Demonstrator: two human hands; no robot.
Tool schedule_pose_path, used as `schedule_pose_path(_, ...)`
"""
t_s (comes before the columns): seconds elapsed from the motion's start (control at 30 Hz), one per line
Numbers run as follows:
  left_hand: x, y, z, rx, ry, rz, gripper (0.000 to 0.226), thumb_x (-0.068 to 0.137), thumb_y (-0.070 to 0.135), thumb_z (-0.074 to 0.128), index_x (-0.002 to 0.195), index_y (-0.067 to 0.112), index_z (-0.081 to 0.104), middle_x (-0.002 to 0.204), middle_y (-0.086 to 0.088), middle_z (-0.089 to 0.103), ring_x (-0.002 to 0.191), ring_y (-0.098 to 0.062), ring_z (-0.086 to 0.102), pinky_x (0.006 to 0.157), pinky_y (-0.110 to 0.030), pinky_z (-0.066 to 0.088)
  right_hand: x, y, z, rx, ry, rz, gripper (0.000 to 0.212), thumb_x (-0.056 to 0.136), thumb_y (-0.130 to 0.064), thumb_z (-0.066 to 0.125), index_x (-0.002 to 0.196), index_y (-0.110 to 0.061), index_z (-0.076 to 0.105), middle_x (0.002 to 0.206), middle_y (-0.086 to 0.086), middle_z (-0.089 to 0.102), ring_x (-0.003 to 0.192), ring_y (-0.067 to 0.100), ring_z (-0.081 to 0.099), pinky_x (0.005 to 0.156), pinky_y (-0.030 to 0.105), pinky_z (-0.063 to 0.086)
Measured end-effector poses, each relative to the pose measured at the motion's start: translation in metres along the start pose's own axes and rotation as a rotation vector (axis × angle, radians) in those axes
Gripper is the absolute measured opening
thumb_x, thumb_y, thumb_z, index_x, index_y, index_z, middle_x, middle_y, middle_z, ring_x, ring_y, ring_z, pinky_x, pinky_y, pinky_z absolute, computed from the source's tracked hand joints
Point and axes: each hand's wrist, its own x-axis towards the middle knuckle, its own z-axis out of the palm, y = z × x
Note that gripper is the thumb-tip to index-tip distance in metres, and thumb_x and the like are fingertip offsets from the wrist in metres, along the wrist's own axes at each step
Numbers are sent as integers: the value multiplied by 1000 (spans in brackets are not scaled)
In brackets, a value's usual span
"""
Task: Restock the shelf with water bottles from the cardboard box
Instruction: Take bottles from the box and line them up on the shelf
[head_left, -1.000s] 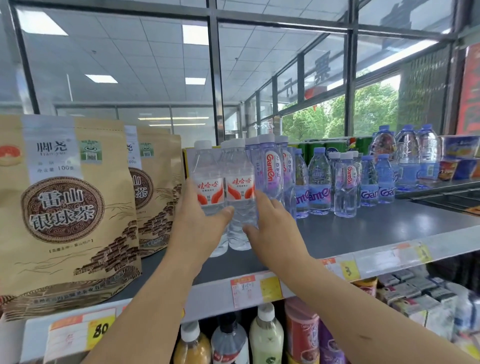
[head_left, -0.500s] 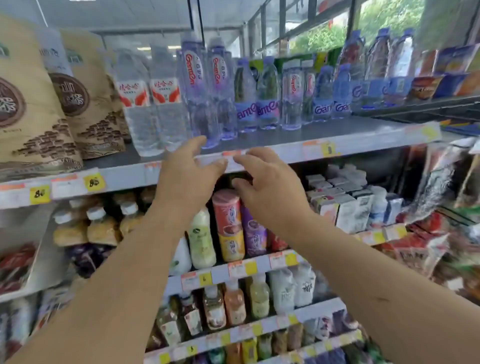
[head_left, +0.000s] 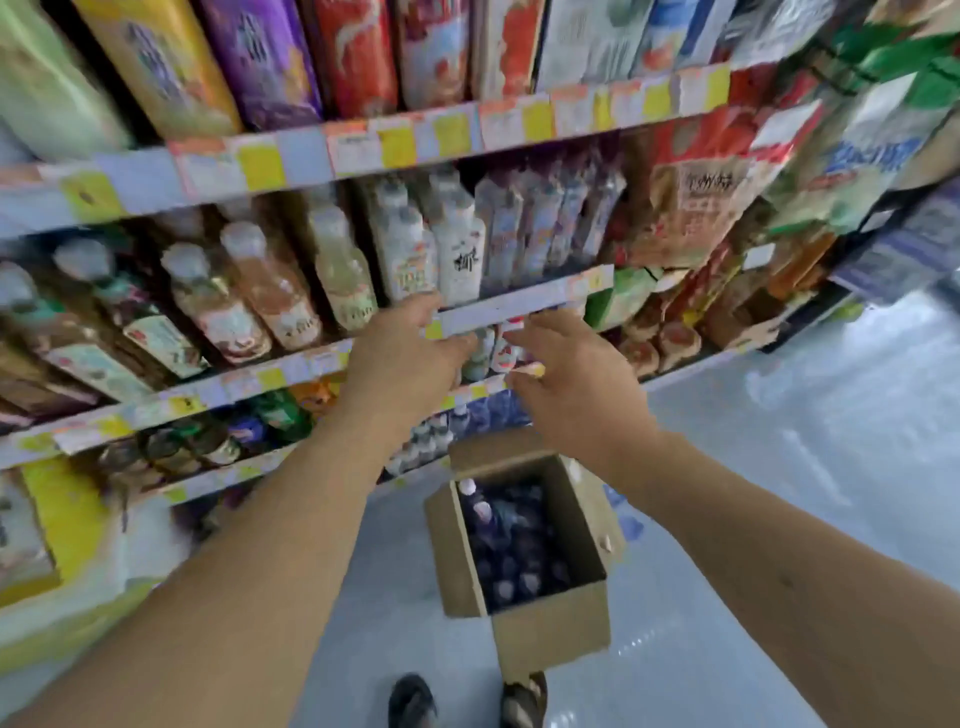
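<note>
An open cardboard box (head_left: 550, 631) stands on the floor below me, with several water bottles (head_left: 511, 551) upright inside, caps showing. My left hand (head_left: 402, 358) and my right hand (head_left: 574, 387) hang in the air in front of the lower shelves, above the box. Both are empty with fingers spread. The top shelf with the water bottles is out of view. The picture is blurred by motion.
Shelves (head_left: 291, 374) packed with drink bottles and cartons fill the left and top. Snack bags (head_left: 691, 208) hang at the right. A pale glossy floor (head_left: 810, 467) spreads to the right of the box. My feet (head_left: 413, 699) show at the bottom edge.
The view has swung down from the top shelf to the lower shelves and the floor. Both hands let go of the bottles there, dropped away empty, and the box came into view.
</note>
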Motion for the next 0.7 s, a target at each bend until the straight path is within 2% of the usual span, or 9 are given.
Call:
schedule_pose_path(0.07, 8, -42, 29, 4, -86, -62, 42, 91, 28, 65, 132, 25, 55, 123, 8, 55, 116, -13, 55, 96, -36, 47, -13, 33, 41, -24, -69, 70, 35, 90, -16, 62, 125, -13, 65, 130, 9, 55, 111, 31, 56, 83, 42, 51)
schedule_pose_path(0.17, 21, -104, 70, 40, -148, -108, 54, 90, 30, 66, 141, 22, 49, 138, 2, 54, 122, -21, 55, 101, -45, 46, -29, 80, 105, -81, -188, 146, 34, 89, -17, 60, 123, -17, 65, 129, 5, 54, 104, 32, 58, 77, 42, 53)
schedule_pose_path(0.23, 30, -141, 97, 34, -174, -142, 52, 90, 30, 65, 140, 24, 51, 132, 3, 58, 118, -20, 57, 99, -46, 48, -37, 110, 151, -105, -264, 160, 32, 88, -20, 63, 119, -19, 64, 127, 5, 55, 104, 33, 59, 78, 40, 53)
schedule_pose_path(0.3, 40, -180, 127, 43, -199, -166, 48, 90, 32, 66, 136, 24, 54, 123, 7, 61, 118, -20, 58, 99, -47, 48, -40, 141, 203, -134, -355, 165, 35, 89, -26, 63, 123, -20, 59, 131, 5, 54, 112, 32, 58, 85, 38, 51)
schedule_pose_path(0.4, 62, -240, 170, 59, -173, -200, 58, 85, 40, 68, 140, 26, 52, 136, 1, 58, 119, -18, 58, 102, -47, 46, -36, 184, 287, -113, -495, 213, 45, 93, -31, 59, 136, -20, 52, 139, 6, 51, 121, 30, 54, 96, 40, 48)
schedule_pose_path(0.53, 85, -308, 217, 27, -113, -251, 61, 80, 43, 67, 137, 27, 54, 135, 2, 59, 118, -14, 58, 104, -43, 45, -28, 238, 393, -27, -569, 273, 62, 89, -33, 65, 144, -18, 41, 141, 9, 50, 128, 29, 50, 105, 39, 43)
schedule_pose_path(0.63, 96, -345, 242, -12, -59, -278, 50, 87, 35, 67, 135, 30, 55, 134, 6, 58, 116, -9, 57, 104, -37, 46, -23, 267, 450, 59, -596, 305, 84, 84, -31, 71, 153, -18, 24, 147, 10, 45, 131, 30, 47, 103, 36, 42)
schedule_pose_path(0.7, 100, -363, 253, -45, -36, -279, 47, 88, 33, 67, 133, 30, 56, 132, 7, 59, 115, -9, 58, 103, -38, 47, -24, 278, 477, 118, -586, 307, 90, 80, -29, 75, 152, -19, 22, 144, 10, 48, 127, 30, 51, 99, 37, 46)
